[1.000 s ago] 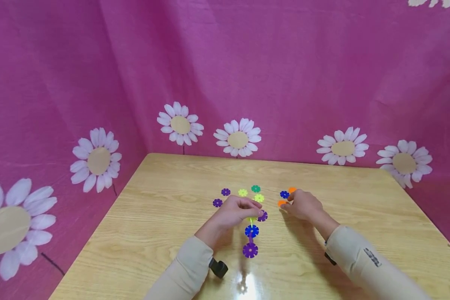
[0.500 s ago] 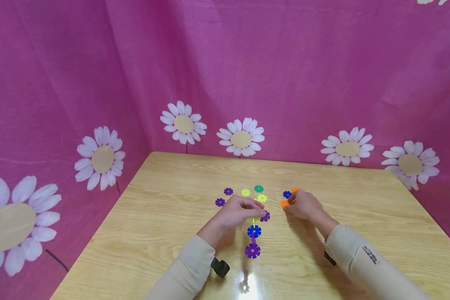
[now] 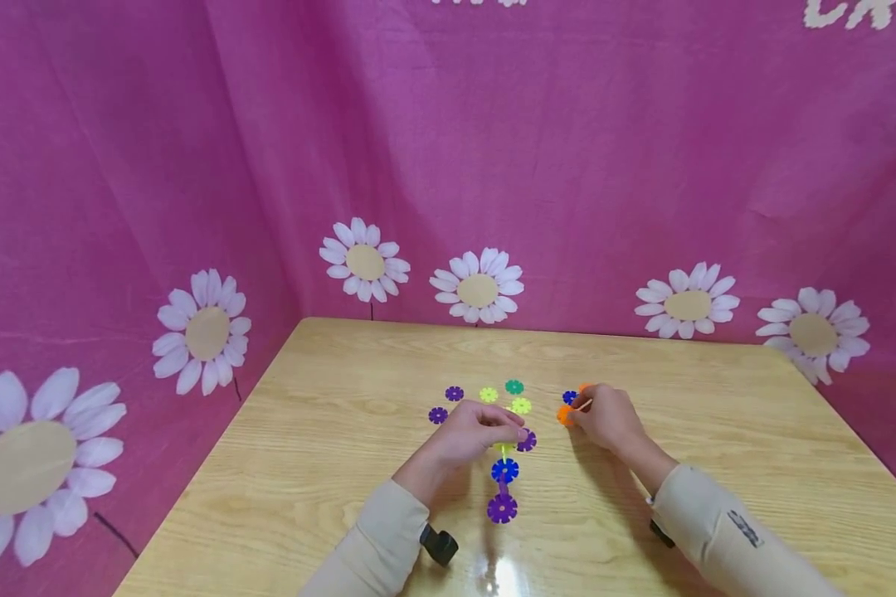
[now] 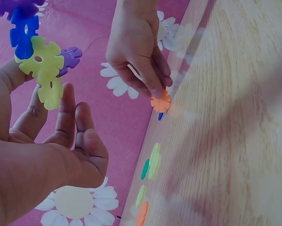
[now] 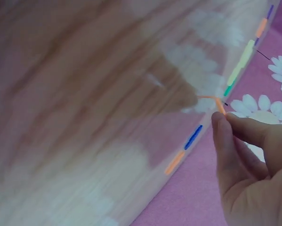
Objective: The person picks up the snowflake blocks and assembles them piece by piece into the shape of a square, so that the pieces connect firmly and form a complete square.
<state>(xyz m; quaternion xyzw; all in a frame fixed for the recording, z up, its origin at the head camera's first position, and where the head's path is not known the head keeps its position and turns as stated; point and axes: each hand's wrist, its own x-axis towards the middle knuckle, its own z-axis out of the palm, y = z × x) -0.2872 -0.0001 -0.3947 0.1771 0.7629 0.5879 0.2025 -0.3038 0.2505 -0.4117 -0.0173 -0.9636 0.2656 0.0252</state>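
In the head view my left hand holds a chain of notched plastic snowflake discs above the table. A purple disc hangs at its near end, joined to a blue disc. Yellow discs and another purple disc follow, close to the left fingers, as the left wrist view shows. My right hand pinches an orange disc by its edge, tilted up at the tabletop. The right wrist view shows this orange disc nearly edge-on between thumb and finger.
Beyond the hands, loose discs lie on the wooden table: two purple, yellow ones and a green one. Beside my right fingers are a blue disc and another orange disc. A pink flowered cloth encloses the table's back and left.
The orange disc at my right fingertips has tipped up from lying flatter and is now pinched. The left hand and its chain have stayed about in place. The head view has shifted slightly.
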